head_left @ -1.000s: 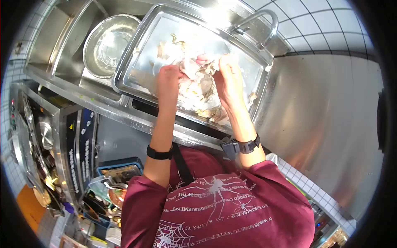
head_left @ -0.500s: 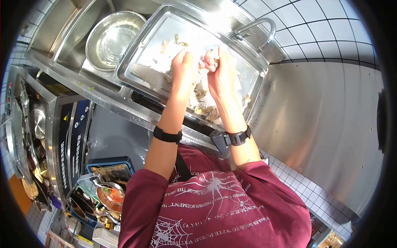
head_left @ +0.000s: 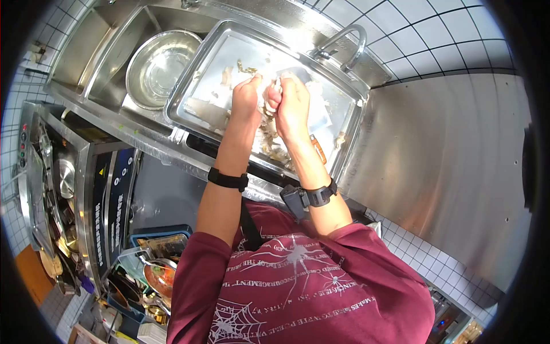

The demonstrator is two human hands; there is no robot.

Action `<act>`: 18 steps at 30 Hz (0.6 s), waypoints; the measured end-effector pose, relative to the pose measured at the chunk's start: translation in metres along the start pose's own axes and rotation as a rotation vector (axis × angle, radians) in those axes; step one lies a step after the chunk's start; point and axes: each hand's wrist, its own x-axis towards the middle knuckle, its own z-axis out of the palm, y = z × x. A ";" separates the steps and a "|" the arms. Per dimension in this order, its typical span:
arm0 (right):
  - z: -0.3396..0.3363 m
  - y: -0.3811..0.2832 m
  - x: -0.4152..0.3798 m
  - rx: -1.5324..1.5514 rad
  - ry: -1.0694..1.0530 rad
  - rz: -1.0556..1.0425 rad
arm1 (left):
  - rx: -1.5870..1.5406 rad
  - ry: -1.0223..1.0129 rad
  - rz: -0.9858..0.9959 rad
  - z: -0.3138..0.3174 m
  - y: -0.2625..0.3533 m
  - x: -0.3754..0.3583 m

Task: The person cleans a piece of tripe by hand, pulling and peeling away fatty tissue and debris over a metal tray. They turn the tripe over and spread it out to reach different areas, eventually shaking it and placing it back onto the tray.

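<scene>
My left hand (head_left: pixel 246 102) is closed, thumb pressed to its fingers, above a wide metal tray (head_left: pixel 197 109). What it pinches is hidden. Close beside it, my right hand (head_left: pixel 293 106) curls around a pale, soft-looking piece (head_left: pixel 278 87), mostly covered by the fingers. Beneath both hands, pale and brownish scraps (head_left: pixel 268 135) lie scattered over the tray; their kind is not clear in the glare. A small brown, frilly scrap (head_left: pixel 246 69) rests near the far side. Beside my right wrist a brown handle (head_left: pixel 318 149) shows, partly behind the forearm.
The tray sits across a steel sink, beside a round metal bowl (head_left: pixel 160 71) in the left basin. A curved faucet (head_left: pixel 352 43) rises behind. A steel panel (head_left: pixel 435 166) stands at the right. Crates with utensils and containers (head_left: pixel 152 269) stand at lower left.
My hands have drawn closer to each other, the right shifting left and turning its knuckles up. The brown handle beside my right wrist has come into sight. The view has shifted slightly.
</scene>
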 end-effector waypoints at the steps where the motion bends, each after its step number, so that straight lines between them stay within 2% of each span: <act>1: 0.000 0.000 -0.003 0.000 0.014 -0.051 | 0.003 -0.004 0.000 -0.001 -0.004 0.004; 6: -0.013 0.007 -0.017 -0.032 0.035 -0.089 | -0.032 0.046 -0.050 -0.004 -0.017 0.009; 8: -0.017 0.009 -0.025 -0.204 0.021 -0.141 | -0.030 0.067 -0.021 -0.006 -0.028 0.015; 10: -0.018 0.010 -0.031 -0.213 0.029 -0.155 | -0.028 0.089 0.005 -0.006 -0.029 0.014; 12: -0.019 0.008 -0.032 -0.226 0.036 -0.173 | -0.072 0.061 -0.095 -0.006 -0.027 0.011; 15: -0.026 -0.001 -0.026 -0.166 0.093 -0.087 | 0.012 -0.068 -0.007 -0.005 -0.020 0.002; 16: -0.034 -0.010 -0.021 -0.009 0.016 0.060 | 0.013 -0.064 -0.010 -0.010 -0.020 0.002; 17: -0.038 -0.018 -0.020 0.148 -0.054 0.204 | 0.039 -0.151 -0.013 -0.015 -0.020 0.002; 18: -0.039 -0.024 -0.021 0.189 -0.057 0.239 | 0.059 -0.239 -0.012 -0.016 -0.020 0.002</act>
